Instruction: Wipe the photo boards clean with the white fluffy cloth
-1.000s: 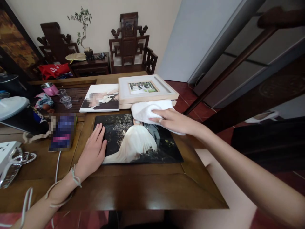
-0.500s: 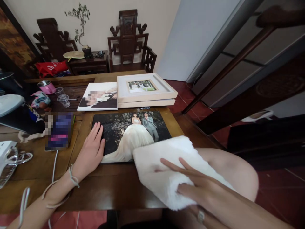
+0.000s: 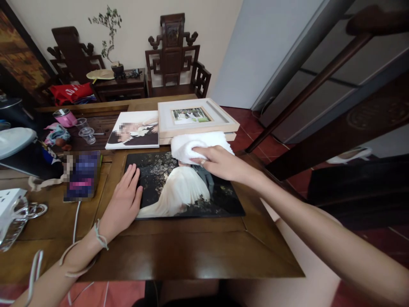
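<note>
A dark wedding photo panel (image 3: 179,187) lies flat on the wooden table (image 3: 179,251). My left hand (image 3: 126,196) rests on its left edge, fingers stretched out and flat. My right hand (image 3: 220,161) grips a white fluffy towel (image 3: 204,143) and presses it on the panel's upper right part. The towel and hand cover the heads of the pictured couple. The far edge of the towel touches or overlaps the front of the stacked frames; I cannot tell which.
Pale wooden picture frames (image 3: 198,115) are stacked behind the panel, beside a white-edged photo print (image 3: 134,130). To the left are a phone (image 3: 83,175) on a cable, clear plastic cups (image 3: 87,134), a pink mug (image 3: 64,118) and a glass dish (image 3: 14,226). The table's right edge is close.
My right hand has carried the towel from the panel's near right corner up to its far right part, uncovering the lower right. My left hand has stayed in place.
</note>
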Action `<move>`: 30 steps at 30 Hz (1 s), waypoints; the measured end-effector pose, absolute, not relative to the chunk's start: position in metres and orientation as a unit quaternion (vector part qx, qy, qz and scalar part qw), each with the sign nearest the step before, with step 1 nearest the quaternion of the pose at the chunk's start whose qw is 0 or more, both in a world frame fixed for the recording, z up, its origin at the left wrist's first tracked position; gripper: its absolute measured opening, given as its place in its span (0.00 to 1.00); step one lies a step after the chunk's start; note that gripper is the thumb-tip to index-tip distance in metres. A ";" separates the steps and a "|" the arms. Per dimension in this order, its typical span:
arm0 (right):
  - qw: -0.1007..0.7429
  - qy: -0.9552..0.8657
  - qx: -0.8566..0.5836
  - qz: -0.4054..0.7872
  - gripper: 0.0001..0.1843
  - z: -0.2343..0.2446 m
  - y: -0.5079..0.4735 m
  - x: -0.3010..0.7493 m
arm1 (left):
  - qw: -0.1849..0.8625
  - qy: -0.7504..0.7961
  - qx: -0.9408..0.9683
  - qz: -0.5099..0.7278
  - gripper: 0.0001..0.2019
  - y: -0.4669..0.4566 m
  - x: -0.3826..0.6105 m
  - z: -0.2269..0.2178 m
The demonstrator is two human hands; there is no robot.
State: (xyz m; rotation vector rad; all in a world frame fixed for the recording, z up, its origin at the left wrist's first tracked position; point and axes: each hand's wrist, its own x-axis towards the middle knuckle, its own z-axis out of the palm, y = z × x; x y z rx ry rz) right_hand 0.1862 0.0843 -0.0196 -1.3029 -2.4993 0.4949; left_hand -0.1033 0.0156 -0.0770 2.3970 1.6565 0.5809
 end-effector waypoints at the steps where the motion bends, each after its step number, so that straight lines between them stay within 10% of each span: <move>1: 0.148 -0.860 -0.460 0.161 0.11 -0.025 0.082 0.183 | 0.085 0.555 0.804 0.196 0.26 0.016 -0.103 -0.077; 13: 0.159 -0.892 -0.387 0.171 0.18 -0.017 -0.080 0.199 | 0.072 0.552 0.808 0.191 0.26 0.015 -0.102 -0.076; 20: 0.053 -0.855 -0.441 0.266 0.20 0.012 -0.014 0.178 | 0.065 0.542 0.813 0.202 0.25 0.016 -0.103 -0.078; 30: 0.116 -0.878 -0.440 0.147 0.24 -0.033 0.034 0.117 | 0.079 0.537 0.811 0.218 0.25 0.015 -0.104 -0.079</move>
